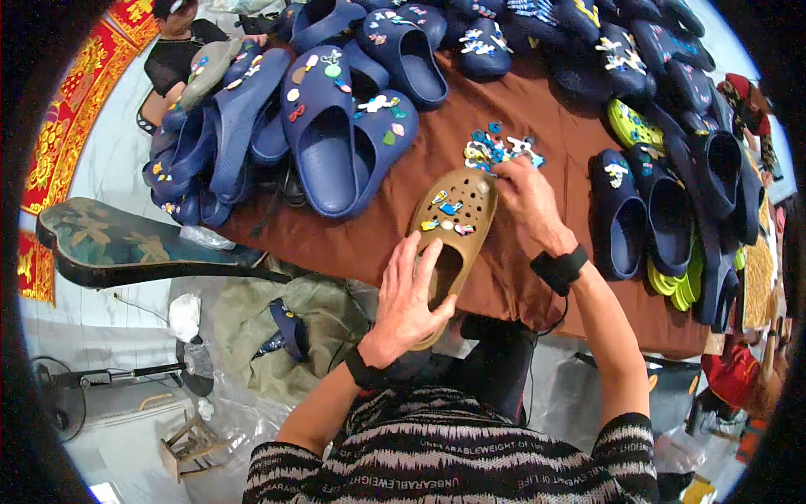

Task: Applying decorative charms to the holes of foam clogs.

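A tan clog [479, 191] with holes across its toe lies in front of me on the brown cloth, its toe pointing away. Several small colourful charms are fixed on its upper. My left hand [411, 290] grips the clog by its heel opening, the thumb on one side and fingers over the other. Just right of the toe, my right hand [531, 202] has its fingertips pinched together beside a little pile of loose charms [495, 151], blue, white and yellow. Whatever the pinch holds is too small to make out.
Dark blue clogs [323, 151] with charms heap up at the left and far side of the cloth-covered table [554, 109]. More navy clogs [621, 227] and lime-green ones [635, 124] stand at the right. A person [180, 50] sits at the far left, beyond an upholstered chair [143, 244].
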A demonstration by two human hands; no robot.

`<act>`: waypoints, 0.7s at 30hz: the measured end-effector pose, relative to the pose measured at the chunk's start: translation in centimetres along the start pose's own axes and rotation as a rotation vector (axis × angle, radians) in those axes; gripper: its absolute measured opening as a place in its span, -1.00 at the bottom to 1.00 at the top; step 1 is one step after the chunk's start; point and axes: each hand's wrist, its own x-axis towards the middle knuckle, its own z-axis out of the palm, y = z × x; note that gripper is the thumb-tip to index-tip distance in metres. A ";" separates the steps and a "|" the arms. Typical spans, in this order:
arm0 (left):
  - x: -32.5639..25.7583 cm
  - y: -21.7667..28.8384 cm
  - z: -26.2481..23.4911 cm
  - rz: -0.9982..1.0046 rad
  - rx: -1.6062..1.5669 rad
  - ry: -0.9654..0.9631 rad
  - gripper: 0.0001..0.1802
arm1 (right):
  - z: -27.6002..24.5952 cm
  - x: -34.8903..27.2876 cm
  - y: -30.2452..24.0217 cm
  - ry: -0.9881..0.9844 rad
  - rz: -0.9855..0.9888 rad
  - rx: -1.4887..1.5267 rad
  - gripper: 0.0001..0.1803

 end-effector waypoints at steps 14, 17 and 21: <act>-0.4 -0.1 0.2 -0.005 0.074 -0.035 0.00 | 2.3 1.9 -5.5 -0.482 -0.323 0.003 -0.77; -0.3 -0.1 0.1 -0.001 0.074 -0.031 0.00 | 2.3 2.1 -5.1 -0.451 -0.362 0.039 -0.80; 0.0 -0.1 0.2 0.012 0.067 -0.026 0.00 | 3.4 2.0 -4.3 -0.328 -0.406 0.018 -0.79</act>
